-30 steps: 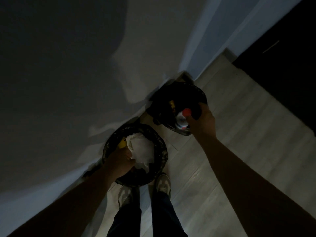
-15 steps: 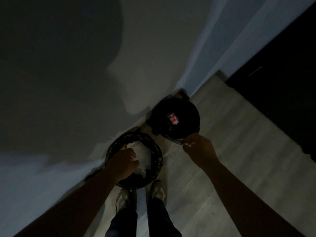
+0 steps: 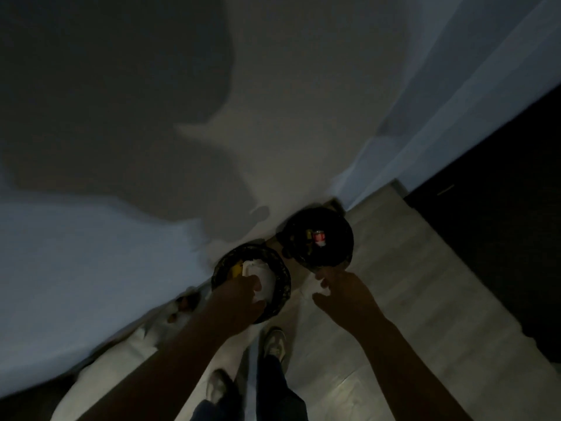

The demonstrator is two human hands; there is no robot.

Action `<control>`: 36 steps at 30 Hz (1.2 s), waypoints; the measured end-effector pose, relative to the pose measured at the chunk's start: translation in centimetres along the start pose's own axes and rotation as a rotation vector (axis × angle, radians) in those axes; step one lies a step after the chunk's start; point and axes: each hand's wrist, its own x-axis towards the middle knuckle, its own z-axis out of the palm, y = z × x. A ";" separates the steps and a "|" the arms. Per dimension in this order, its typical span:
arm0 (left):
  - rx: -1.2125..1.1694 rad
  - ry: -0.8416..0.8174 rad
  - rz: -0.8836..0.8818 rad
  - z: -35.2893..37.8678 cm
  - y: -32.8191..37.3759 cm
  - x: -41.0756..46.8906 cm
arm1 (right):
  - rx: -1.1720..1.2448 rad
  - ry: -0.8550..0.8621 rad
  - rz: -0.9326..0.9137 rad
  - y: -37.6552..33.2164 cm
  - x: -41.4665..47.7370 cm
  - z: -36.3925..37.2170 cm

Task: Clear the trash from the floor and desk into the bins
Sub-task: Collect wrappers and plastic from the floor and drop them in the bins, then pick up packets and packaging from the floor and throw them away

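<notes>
Two round bins lined with black bags stand against the wall. The nearer left bin (image 3: 283, 279) holds crumpled white paper (image 3: 267, 276) and a yellow item (image 3: 236, 270). My left hand (image 3: 239, 299) is over this bin, fingers curled on the paper. The right bin (image 3: 343, 253) holds a bottle with a red label (image 3: 318, 237) deep inside. My right hand (image 3: 346, 296) hovers just in front of that bin's near rim with its fingers spread and nothing in it. The room is very dark.
My two shoes (image 3: 274, 341) (image 3: 217, 387) stand on the pale wood floor (image 3: 394, 299) just behind the left bin. The wall (image 3: 273, 117) runs behind both bins. A dark piece of furniture (image 3: 501, 238) fills the right side.
My right hand let the bottle go into the right bin and drew back toward me. My left hand stayed at the paper in the left bin. The view tilted up slightly.
</notes>
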 end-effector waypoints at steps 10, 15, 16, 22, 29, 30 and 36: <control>-0.147 0.155 -0.214 -3.1 -5.8 -13.2 | -0.172 -0.130 -0.358 -12.6 -5.4 1.0; -0.234 0.310 -0.393 -2.3 -11.0 -22.5 | -0.400 -0.293 -0.501 -19.8 -9.2 5.5; -0.256 0.339 -0.425 -1.9 -12.0 -24.4 | -0.445 -0.311 -0.512 -21.1 -10.4 6.4; -0.446 0.420 -0.598 3.1 -17.0 -37.9 | -0.529 -0.388 -0.719 -28.2 -19.7 13.7; -0.659 0.591 -0.814 10.2 -21.5 -55.2 | -0.649 -0.473 -0.980 -34.4 -33.3 24.4; -0.684 0.622 -0.850 11.2 -22.0 -57.5 | -0.664 -0.499 -1.022 -35.2 -35.3 25.8; -0.841 0.778 -1.064 17.1 -23.9 -69.4 | -0.776 -0.621 -1.315 -40.0 -46.1 34.6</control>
